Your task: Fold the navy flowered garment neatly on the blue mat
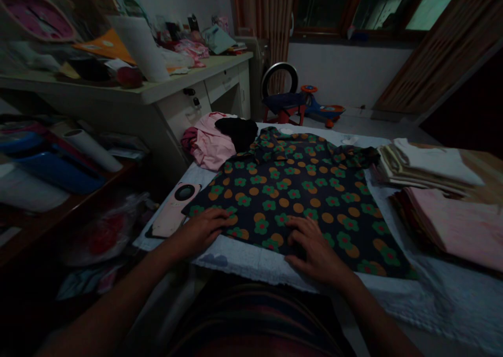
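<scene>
A dark shirt (298, 186) printed with green flowers and orange dots lies spread out on a table with a pale blue cloth (251, 255). Its collar and sleeves are at the far side, its hem towards me. My left hand (204, 228) rests on the near left corner of the hem, fingers stretched out. Near the middle of the hem, my right hand (312, 244) touches the fabric with its fingers spread and slightly bent. Neither hand grasps anything. Left of the shirt lies a pink phone (176, 205) with a round dark disc on it.
Pink clothing (212, 144) and a black garment (239, 131) are heaped at the far left. On the right are folded stacks, one topped with white cloth (436, 160), another with pink (459, 220). A cluttered desk (196, 84) stands left; a stool (285, 113) is behind the table.
</scene>
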Action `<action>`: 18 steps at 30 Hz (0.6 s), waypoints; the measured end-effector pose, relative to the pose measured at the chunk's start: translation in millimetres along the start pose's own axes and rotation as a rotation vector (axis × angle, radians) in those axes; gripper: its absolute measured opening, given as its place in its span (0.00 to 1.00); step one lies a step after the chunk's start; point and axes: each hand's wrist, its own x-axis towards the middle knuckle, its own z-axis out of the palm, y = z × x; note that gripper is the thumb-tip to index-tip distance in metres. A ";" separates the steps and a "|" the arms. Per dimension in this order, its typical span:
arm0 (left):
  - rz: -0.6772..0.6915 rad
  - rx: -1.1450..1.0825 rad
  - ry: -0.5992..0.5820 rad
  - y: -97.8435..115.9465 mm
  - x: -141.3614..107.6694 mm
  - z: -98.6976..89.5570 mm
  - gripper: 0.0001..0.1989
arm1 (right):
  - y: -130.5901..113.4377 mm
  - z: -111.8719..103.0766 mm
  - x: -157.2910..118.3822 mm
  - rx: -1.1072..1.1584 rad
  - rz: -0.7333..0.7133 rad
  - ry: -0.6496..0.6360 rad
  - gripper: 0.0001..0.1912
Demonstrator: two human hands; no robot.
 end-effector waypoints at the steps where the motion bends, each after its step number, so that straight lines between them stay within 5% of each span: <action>1: 0.004 0.025 0.009 0.8 -1.6 1.6 0.23 | -0.7 0.0 -0.5 0.005 0.002 -0.001 0.10; 18: 0.001 0.242 0.216 -1.1 -21.4 17.4 0.11 | -0.7 0.2 -2.3 0.097 -0.017 -0.003 0.04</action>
